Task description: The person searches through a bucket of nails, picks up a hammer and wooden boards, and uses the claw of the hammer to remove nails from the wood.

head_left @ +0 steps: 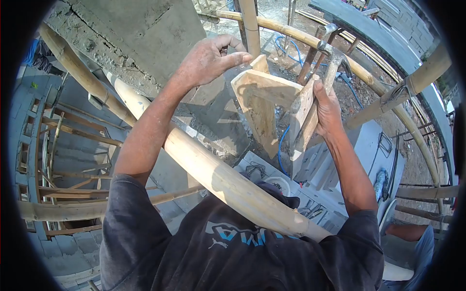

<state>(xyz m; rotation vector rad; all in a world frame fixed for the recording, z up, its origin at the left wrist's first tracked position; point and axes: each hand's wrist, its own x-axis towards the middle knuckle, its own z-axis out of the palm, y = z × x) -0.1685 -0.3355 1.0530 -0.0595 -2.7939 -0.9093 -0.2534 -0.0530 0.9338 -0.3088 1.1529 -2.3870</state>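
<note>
My right hand (327,109) grips the wooden handle of a claw hammer (332,72), head upward. Its thumb presses on a wooden board (302,116) that stands beside the handle. This board meets a second board (274,86) at an angle, and a longer plank (262,114) hangs below them. My left hand (213,60) is raised just above the left end of the boards, thumb and forefinger pinched together. Whatever lies between those fingertips, if anything, is too small to make out.
A thick bamboo pole (228,182) crosses in front of my chest. More bamboo (281,28) curves around the far side. A concrete slab (141,29) rises at upper left. Below are a white bucket (279,184) and a blue hose (283,145). Another person's arm (405,232) shows at lower right.
</note>
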